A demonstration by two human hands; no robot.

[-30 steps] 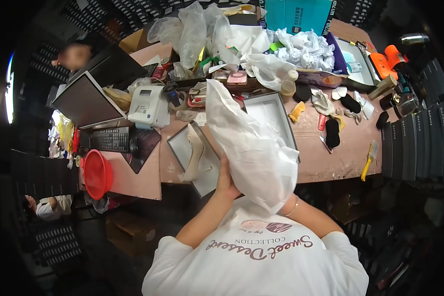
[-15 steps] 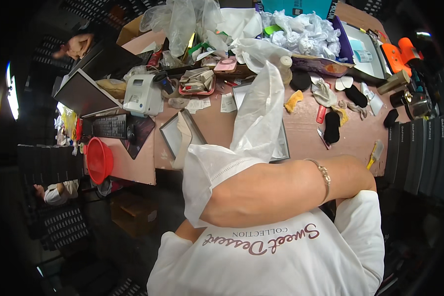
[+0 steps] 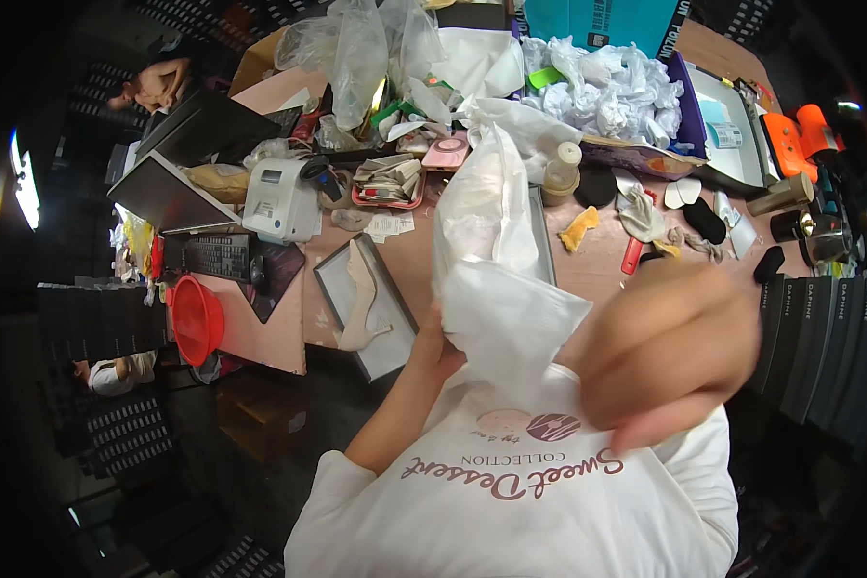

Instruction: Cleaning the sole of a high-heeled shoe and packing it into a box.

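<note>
A thin white bag [image 3: 496,222] stands up in front of my chest, its wide mouth end folded over toward me. At its lower left edge, my left hand [image 3: 441,345] is closed on it, the fingers partly hidden behind the material. My right hand [image 3: 672,352] is raised close on the right, apart from the bag; its fingers look bent but are smeared by motion. Left of the bag, a cream high-heeled shoe [image 3: 361,299] lies in a shallow grey box [image 3: 395,313]. A second grey tray [image 3: 546,241] is mostly covered by the bag.
Crumpled white paper [image 3: 612,91] fills a purple box at the back. A label printer [image 3: 279,197], a keyboard [image 3: 217,258] and a red basin [image 3: 195,320] are at left. Black pads [image 3: 705,222], cloths [image 3: 639,212] and a red-handled tool [image 3: 632,256] lie at right.
My right arm has come out of the bag and drawn back to the right. The left hand now shows at the bag's edge, and more of the shoe and its box is visible.
</note>
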